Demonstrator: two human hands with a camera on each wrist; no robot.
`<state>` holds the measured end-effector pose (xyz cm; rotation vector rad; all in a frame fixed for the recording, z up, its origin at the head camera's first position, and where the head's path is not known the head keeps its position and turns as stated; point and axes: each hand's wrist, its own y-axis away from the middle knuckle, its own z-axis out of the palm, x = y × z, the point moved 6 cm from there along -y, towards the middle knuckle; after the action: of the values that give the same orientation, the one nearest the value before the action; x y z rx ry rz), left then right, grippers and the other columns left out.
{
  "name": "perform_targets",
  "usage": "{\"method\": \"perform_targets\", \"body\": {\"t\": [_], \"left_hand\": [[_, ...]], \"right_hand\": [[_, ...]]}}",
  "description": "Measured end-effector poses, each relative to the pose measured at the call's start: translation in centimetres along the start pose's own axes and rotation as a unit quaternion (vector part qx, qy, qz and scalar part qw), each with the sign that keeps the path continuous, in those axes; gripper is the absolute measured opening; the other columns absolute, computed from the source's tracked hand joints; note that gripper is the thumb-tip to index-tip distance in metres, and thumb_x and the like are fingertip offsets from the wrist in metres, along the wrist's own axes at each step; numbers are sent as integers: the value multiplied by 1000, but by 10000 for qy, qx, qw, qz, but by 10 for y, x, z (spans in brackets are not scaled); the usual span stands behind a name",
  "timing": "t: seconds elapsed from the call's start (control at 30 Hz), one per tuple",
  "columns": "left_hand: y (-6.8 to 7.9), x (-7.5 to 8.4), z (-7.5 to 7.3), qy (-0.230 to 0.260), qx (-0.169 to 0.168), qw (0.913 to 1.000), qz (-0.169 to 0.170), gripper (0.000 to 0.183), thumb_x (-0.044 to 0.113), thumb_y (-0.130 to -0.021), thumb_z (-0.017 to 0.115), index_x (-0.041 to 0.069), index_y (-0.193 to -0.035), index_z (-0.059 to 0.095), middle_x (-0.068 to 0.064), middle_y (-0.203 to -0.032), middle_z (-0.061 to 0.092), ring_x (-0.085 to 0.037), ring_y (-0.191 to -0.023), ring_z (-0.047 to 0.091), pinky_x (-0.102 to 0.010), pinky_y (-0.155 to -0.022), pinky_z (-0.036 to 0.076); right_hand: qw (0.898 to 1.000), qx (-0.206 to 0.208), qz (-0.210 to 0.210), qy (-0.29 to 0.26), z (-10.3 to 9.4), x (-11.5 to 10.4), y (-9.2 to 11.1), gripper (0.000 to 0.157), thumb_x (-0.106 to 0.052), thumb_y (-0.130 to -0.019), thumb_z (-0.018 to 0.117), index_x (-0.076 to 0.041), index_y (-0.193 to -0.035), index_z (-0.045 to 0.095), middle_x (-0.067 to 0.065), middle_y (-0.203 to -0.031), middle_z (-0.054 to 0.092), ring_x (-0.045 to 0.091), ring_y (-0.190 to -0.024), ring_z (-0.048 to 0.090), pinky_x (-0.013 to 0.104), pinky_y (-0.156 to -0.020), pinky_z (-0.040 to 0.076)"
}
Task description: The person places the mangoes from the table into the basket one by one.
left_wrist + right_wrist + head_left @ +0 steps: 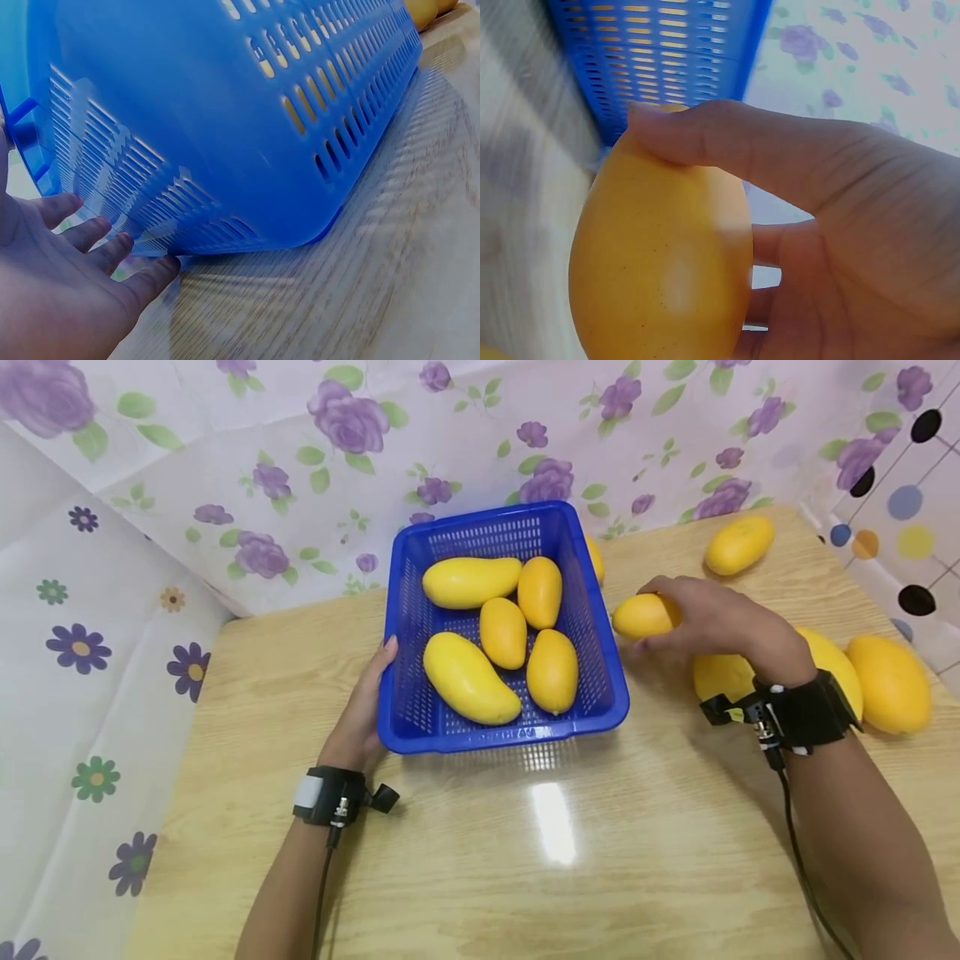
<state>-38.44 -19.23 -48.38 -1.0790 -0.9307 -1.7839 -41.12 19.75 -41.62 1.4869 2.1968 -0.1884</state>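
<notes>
Yellow mango, nearest the right-wrist lens, just beside the right wall of a blue perforated basket; cannot tell whether it touches the counter. Right hand curled round it, thumb opposing fingers. Left hand spread, fingers nearly straight, against the basket's left side, thumb at the rim. Judgement: smooth, rounded skin asks for a broad, light hold; brace the basket lightly, and give its rim clearance on any lift. Five mangoes inside; other mangoes rightward on the counter. Marks on the near rim too small to read; no brand or label legible.
</notes>
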Motion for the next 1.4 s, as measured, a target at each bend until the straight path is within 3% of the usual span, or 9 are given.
{"method": "perform_targets", "body": {"t": [0.7,1.4], "left_hand": [[0,0,1,7,22,10000,-17,60,56,-99,43,47,-154,22,-6,-157,30,-28,-135,40,-50,-107,34],[-2,-1,1,-34,51,10000,-33,62,57,-98,43,46,-155,21,-7,-157,31,-29,-136,40,-48,-107,36]], "right_hand": [[9986,410,-35,346,-28,-26,31,81,-59,-82,69,-6,-138,49,15,-109,58,29,-91,52,44,-75,43],[9972,343,-294,588,-24,-43,37,74,-56,-82,70,-9,-137,51,11,-105,59,25,-85,53,40,-70,43]]}}
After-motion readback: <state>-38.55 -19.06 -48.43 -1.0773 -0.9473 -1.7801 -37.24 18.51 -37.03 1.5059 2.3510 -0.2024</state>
